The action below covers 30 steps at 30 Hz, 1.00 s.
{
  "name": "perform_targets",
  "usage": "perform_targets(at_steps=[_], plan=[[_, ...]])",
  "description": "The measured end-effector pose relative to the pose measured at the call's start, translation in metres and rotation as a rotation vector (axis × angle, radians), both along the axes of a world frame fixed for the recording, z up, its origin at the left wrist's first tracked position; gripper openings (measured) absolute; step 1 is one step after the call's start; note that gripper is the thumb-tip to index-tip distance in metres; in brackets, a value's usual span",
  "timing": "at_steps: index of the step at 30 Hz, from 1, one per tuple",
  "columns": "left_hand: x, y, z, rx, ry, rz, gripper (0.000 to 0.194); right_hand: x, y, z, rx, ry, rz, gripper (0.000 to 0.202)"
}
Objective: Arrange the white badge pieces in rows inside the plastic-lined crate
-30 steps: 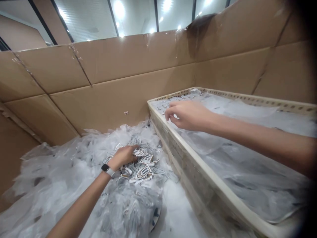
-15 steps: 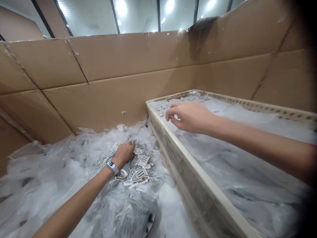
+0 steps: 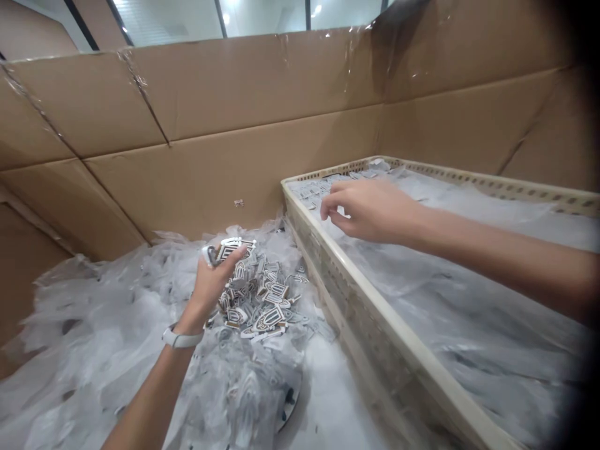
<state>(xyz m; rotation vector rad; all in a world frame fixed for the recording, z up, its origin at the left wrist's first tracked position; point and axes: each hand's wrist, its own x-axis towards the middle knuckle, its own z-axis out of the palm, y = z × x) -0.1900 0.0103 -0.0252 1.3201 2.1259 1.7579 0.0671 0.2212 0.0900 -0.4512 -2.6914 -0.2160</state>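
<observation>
My left hand (image 3: 213, 278), with a pale-banded watch on its wrist, is closed on a few flat shield-shaped pieces (image 3: 230, 249) with white, dark and brown outlines. Just below lies a loose pile of similar shield-shaped pieces (image 3: 269, 319), several of them overlapping. My right hand (image 3: 359, 209) hovers over the left rim of a cream plastic crate (image 3: 337, 265). Its fingers are curled with a gap between thumb and forefinger, and nothing shows in them. Beneath it, rows of grey-white pieces (image 3: 312, 189) lie at the crate's far left corner.
Crumpled clear plastic bags (image 3: 117, 312) cover the left side around the pile. Translucent sheeting (image 3: 450, 281) lies in the crate. Tall cardboard walls (image 3: 225, 94) enclose the back and right. A round-edged object (image 3: 293, 400) shows partly under plastic at the front.
My left hand has lifted out of the pile and turned over, bringing up a few shield-shaped pieces. My right hand stays above the crate in nearly the same pose. The view has tilted down slightly.
</observation>
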Motion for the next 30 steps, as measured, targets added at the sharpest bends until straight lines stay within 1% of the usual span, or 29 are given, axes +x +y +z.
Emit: perform_targets(at_steps=[3, 5, 7, 9, 10, 12, 14, 17, 19, 22, 24, 26, 30], plan=[[0.027, -0.005, 0.010, 0.135, -0.157, -0.020, 0.047, -0.002, -0.010, -0.002, -0.025, 0.049, 0.042, 0.025], [0.046, -0.007, 0.015, 0.195, -0.237, -0.043, 0.047, -0.005, -0.019, -0.001, -0.095, 0.114, 0.132, 0.022], [0.065, -0.007, 0.021, 0.248, -0.374, -0.120, 0.044, -0.007, -0.030, -0.001, -0.207, 0.162, 0.270, 0.027], [0.083, -0.005, 0.027, 0.295, -0.580, -0.240, 0.042, -0.010, -0.040, -0.001, -0.330, 0.175, 0.400, 0.036], [0.092, -0.004, 0.030, 0.316, -0.688, -0.299, 0.040, -0.011, -0.046, -0.001, -0.386, 0.176, 0.447, 0.038], [0.106, 0.000, 0.036, 0.364, -0.845, -0.384, 0.039, -0.013, -0.055, -0.002, -0.483, 0.190, 0.501, 0.033], [0.118, 0.004, 0.040, 0.418, -0.930, -0.431, 0.039, -0.013, -0.060, -0.003, -0.550, 0.223, 0.522, 0.027], [0.130, 0.008, 0.042, 0.506, -0.982, -0.436, 0.033, -0.013, -0.063, -0.002, -0.596, 0.270, 0.533, 0.026], [0.137, 0.009, 0.040, 0.556, -0.996, -0.428, 0.029, -0.013, -0.063, -0.002, -0.624, 0.278, 0.544, 0.027], [0.145, 0.009, 0.036, 0.600, -1.043, -0.414, 0.025, -0.014, -0.063, -0.004, -0.708, 0.260, 0.575, 0.033], [0.148, 0.007, 0.033, 0.590, -1.098, -0.410, 0.024, -0.015, -0.062, -0.006, -0.774, 0.250, 0.599, 0.038], [0.148, 0.005, 0.032, 0.560, -1.177, -0.436, 0.026, -0.016, -0.062, -0.009, -0.831, 0.251, 0.617, 0.041], [0.143, 0.002, 0.034, 0.525, -1.378, -0.553, 0.034, -0.016, -0.061, -0.009, -0.896, 0.264, 0.643, 0.039]])
